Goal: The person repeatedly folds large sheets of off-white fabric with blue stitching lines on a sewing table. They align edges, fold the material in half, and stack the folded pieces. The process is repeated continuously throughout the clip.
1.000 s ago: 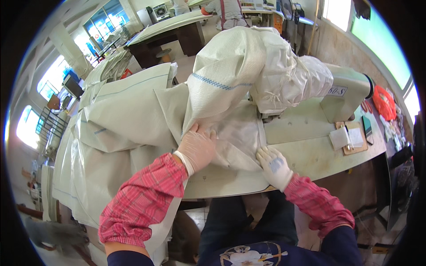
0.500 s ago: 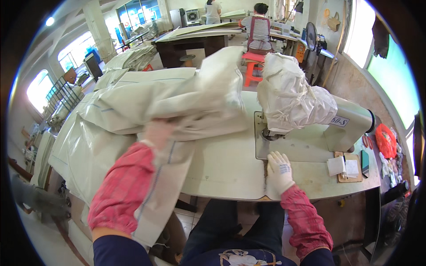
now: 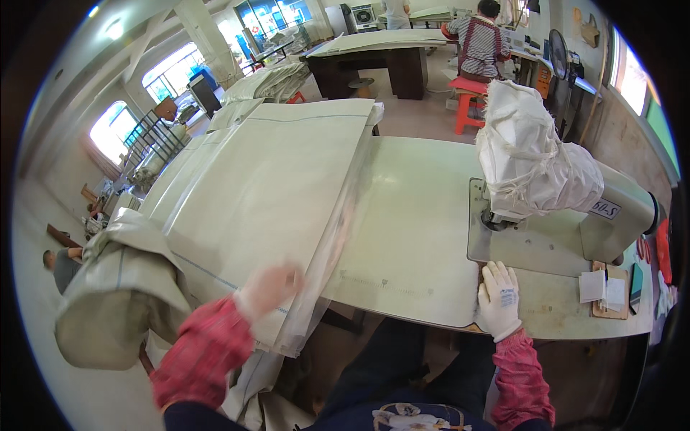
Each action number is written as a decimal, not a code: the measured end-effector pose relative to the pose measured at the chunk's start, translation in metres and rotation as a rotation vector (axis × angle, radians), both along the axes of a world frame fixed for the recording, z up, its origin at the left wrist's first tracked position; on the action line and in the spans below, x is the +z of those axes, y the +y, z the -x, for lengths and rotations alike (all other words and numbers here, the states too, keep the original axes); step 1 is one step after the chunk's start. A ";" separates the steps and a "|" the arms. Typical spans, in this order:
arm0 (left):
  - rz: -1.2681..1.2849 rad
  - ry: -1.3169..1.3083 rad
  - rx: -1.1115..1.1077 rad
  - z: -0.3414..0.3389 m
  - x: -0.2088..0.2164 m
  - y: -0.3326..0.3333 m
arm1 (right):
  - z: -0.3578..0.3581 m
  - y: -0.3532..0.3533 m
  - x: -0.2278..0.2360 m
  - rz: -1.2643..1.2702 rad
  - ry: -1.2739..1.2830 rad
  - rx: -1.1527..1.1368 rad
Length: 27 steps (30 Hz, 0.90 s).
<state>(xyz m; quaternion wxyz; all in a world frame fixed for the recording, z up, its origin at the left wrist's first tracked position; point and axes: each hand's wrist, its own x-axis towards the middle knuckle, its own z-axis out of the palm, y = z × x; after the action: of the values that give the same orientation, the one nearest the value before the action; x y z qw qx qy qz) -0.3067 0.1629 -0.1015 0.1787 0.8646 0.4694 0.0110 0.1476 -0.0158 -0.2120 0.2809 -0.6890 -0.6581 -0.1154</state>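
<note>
My left hand (image 3: 272,289), smeared by motion, is over the near right part of a flat stack of off-white woven sacks (image 3: 266,172) with blue stripes. I cannot tell whether its fingers hold anything. A bunched, folded woven sack (image 3: 115,302) hangs over the stack's left side. My right hand (image 3: 498,298), in a white glove, rests open with fingers stretched on the table's front edge. Just beyond it lies the metal bed plate (image 3: 532,248) of a sewing machine (image 3: 618,208), whose head is wrapped in a tied white woven cloth (image 3: 528,158).
At the table's right lie a clipboard with papers (image 3: 609,293), a teal phone-like object (image 3: 636,287) and red-handled scissors (image 3: 643,249). A fan (image 3: 558,54) stands beyond. One person sits on a red stool (image 3: 468,100); others are farther off. Another sack pile (image 3: 269,82) lies behind.
The lifted, bunched sack has moved left off the stack's top, baring a flat sack. My left hand is now nearer me. My right hand stays at the table edge; the view has shifted left.
</note>
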 end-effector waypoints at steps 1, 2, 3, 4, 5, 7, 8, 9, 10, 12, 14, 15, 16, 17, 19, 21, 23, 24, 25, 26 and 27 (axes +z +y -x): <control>-0.495 -0.133 -0.020 -0.027 -0.008 0.021 | 0.004 0.000 0.001 0.014 -0.015 0.016; -0.504 -0.010 0.080 -0.048 -0.016 0.045 | 0.008 0.000 0.002 0.007 -0.023 0.021; -0.625 0.014 0.108 -0.062 -0.023 0.069 | 0.011 -0.002 0.003 0.031 -0.033 0.023; -0.504 0.111 0.181 -0.068 -0.032 0.085 | 0.013 -0.005 0.005 0.010 -0.021 0.037; -0.427 0.172 0.227 -0.070 -0.042 0.100 | 0.014 -0.009 0.006 -0.007 -0.004 0.038; -0.339 0.148 0.259 -0.065 -0.054 0.125 | 0.016 -0.017 0.008 -0.014 0.042 0.042; -0.304 0.086 0.255 -0.059 -0.057 0.134 | 0.016 -0.020 0.008 -0.032 0.045 0.038; -0.202 0.091 0.267 -0.052 -0.058 0.140 | 0.015 -0.022 0.008 0.009 0.046 0.038; -0.036 -0.141 0.322 -0.045 -0.057 0.148 | 0.015 -0.023 0.009 0.016 0.063 0.036; 0.344 -0.539 0.431 -0.035 -0.052 0.160 | 0.015 -0.023 0.009 0.018 0.066 0.026; 0.592 -0.709 0.455 -0.037 -0.048 0.165 | 0.015 -0.021 0.012 -0.034 0.074 0.025; 0.733 -0.833 0.402 -0.044 -0.049 0.164 | 0.016 -0.019 0.015 -0.054 0.081 0.021; 0.716 -0.803 0.355 -0.056 -0.053 0.157 | 0.019 -0.017 0.018 -0.093 0.146 0.027; 0.690 -0.801 0.397 -0.072 -0.060 0.147 | 0.022 -0.013 0.023 -0.128 0.212 0.030; 0.649 -0.769 0.218 -0.117 -0.084 0.114 | 0.033 -0.002 0.031 -0.195 0.242 0.101; 0.080 -0.433 -0.148 -0.167 -0.110 0.074 | 0.052 0.015 0.036 -0.209 0.245 0.256; 0.543 -0.739 0.065 -0.205 -0.125 0.046 | 0.072 0.035 0.035 -0.138 0.198 0.294; 0.419 -0.679 0.090 -0.213 -0.124 0.041 | 0.081 0.045 0.033 -0.078 0.117 0.252; 0.267 -0.656 -0.036 -0.215 -0.119 0.040 | 0.086 0.049 0.031 0.065 0.038 0.213; -0.104 -0.568 -0.029 -0.209 -0.107 0.046 | 0.088 0.050 0.028 0.076 0.001 0.195; -0.285 -0.264 -0.014 -0.196 -0.090 0.055 | 0.088 0.050 0.025 0.170 -0.031 0.180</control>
<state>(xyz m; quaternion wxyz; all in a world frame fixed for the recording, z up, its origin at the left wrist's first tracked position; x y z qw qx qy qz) -0.1111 0.2184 -0.1915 0.1147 0.8754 0.4295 0.1896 0.0595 0.0338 -0.1865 0.2205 -0.6467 -0.7288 -0.0443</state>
